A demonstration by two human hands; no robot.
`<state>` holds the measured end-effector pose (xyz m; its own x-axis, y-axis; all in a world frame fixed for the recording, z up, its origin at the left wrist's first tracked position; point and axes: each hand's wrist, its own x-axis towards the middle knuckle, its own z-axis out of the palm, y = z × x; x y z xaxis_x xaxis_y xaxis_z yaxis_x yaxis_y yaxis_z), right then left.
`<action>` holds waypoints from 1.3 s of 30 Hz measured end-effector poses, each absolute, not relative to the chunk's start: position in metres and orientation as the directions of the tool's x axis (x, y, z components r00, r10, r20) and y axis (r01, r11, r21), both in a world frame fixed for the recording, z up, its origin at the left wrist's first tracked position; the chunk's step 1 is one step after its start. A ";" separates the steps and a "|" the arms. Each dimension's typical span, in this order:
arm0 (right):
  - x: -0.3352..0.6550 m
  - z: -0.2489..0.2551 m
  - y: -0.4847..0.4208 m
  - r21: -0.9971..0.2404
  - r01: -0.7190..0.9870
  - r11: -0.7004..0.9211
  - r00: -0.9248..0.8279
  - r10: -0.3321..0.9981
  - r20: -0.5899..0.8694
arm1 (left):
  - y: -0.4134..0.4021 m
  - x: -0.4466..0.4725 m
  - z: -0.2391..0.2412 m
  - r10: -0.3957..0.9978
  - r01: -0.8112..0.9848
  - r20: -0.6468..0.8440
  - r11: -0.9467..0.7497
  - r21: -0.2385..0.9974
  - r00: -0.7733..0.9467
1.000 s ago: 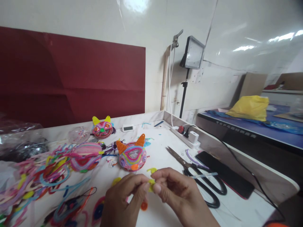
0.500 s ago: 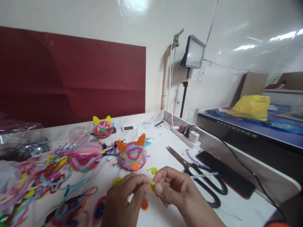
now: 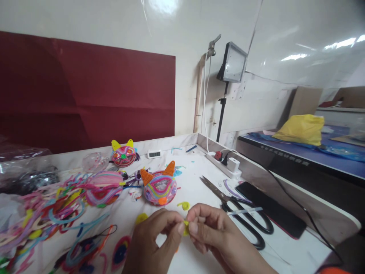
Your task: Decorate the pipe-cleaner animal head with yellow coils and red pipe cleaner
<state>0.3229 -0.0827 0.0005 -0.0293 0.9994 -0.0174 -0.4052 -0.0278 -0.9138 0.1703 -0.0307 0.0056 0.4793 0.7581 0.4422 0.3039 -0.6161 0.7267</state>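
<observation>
Between the fingertips of both hands is a small yellow pipe cleaner piece (image 3: 186, 228), mostly hidden by the fingers. My left hand (image 3: 159, 236) pinches it from the left with thumb and forefinger. My right hand (image 3: 208, 230) pinches it from the right, its other fingers curled beneath. Just beyond the fingertips lies a yellow coil (image 3: 185, 206) with a loose tail. Behind my left hand another yellow piece (image 3: 141, 218) shows in part. An animal-face ornament (image 3: 160, 188) with orange ears and striped colours stands a little further back.
Scissors (image 3: 228, 201) and a black phone (image 3: 270, 209) lie on the right, near a power strip (image 3: 225, 163). Colourful pipe cleaners (image 3: 57, 209) cover the left. Further back are a yellow-eared ornament (image 3: 124, 155), a pink striped ornament (image 3: 104, 188) and a small digital clock (image 3: 154, 154).
Both hands have shifted slightly right and the fingertips have turned the yellow piece a little. The orange disc below them is now almost covered by my left hand.
</observation>
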 end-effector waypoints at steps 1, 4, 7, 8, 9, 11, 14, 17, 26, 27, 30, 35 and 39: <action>0.323 0.000 -0.083 -0.909 -0.415 -0.036 -0.032 0.999 -0.025 | -0.031 0.171 0.006 0.761 0.313 0.434 -0.612 0.726 0.481; 0.323 -0.001 -0.083 -0.894 -0.445 -0.056 -0.041 0.998 -0.042 | -0.031 0.172 0.005 0.787 0.338 0.389 -0.574 0.746 0.479; 0.323 -0.005 -0.080 -0.877 -0.476 -0.065 -0.079 0.996 -0.031 | -0.030 0.173 0.004 0.823 0.339 0.317 -0.501 0.796 0.471; 0.323 -0.007 -0.080 -0.870 -0.489 -0.062 -0.091 0.996 -0.020 | -0.030 0.173 0.004 0.833 0.330 0.297 -0.476 0.815 0.467; 0.323 -0.009 -0.079 -0.860 -0.506 -0.057 -0.099 0.995 -0.007 | -0.030 0.174 0.004 0.839 0.317 0.284 -0.456 0.832 0.464; 0.323 -0.013 -0.077 -0.838 -0.545 -0.044 -0.104 0.995 0.015 | -0.030 0.175 0.003 0.845 0.286 0.272 -0.431 0.856 0.461; 0.323 -0.016 -0.076 -0.806 -0.590 -0.041 -0.106 0.994 0.027 | -0.030 0.176 0.002 0.846 0.263 0.253 -0.407 0.875 0.470; 0.323 -0.014 -0.078 -0.801 -0.597 -0.050 -0.108 0.994 0.018 | -0.029 0.175 0.003 0.846 0.278 0.235 -0.400 0.873 0.479; 0.322 0.006 -0.074 -0.876 -0.473 -0.089 -0.108 0.993 -0.042 | -0.030 0.171 0.014 0.881 0.314 0.271 -0.402 0.860 0.387; 0.322 0.007 -0.074 -0.888 -0.453 -0.081 -0.103 0.994 -0.038 | -0.030 0.171 0.015 0.886 0.324 0.291 -0.411 0.852 0.361; 0.327 0.012 -0.074 -0.931 -0.361 -0.058 -0.055 0.998 -0.040 | -0.027 0.168 0.018 0.898 0.313 0.325 -0.413 0.855 0.297; 0.342 0.010 -0.073 -0.999 -0.041 -0.022 0.050 0.998 -0.024 | -0.016 0.159 0.025 0.894 0.322 0.375 -0.440 0.838 0.247; 0.340 -0.004 -0.072 -0.954 0.300 0.016 -0.016 1.000 0.012 | -0.013 0.154 0.032 0.903 0.330 0.362 -0.423 0.844 0.230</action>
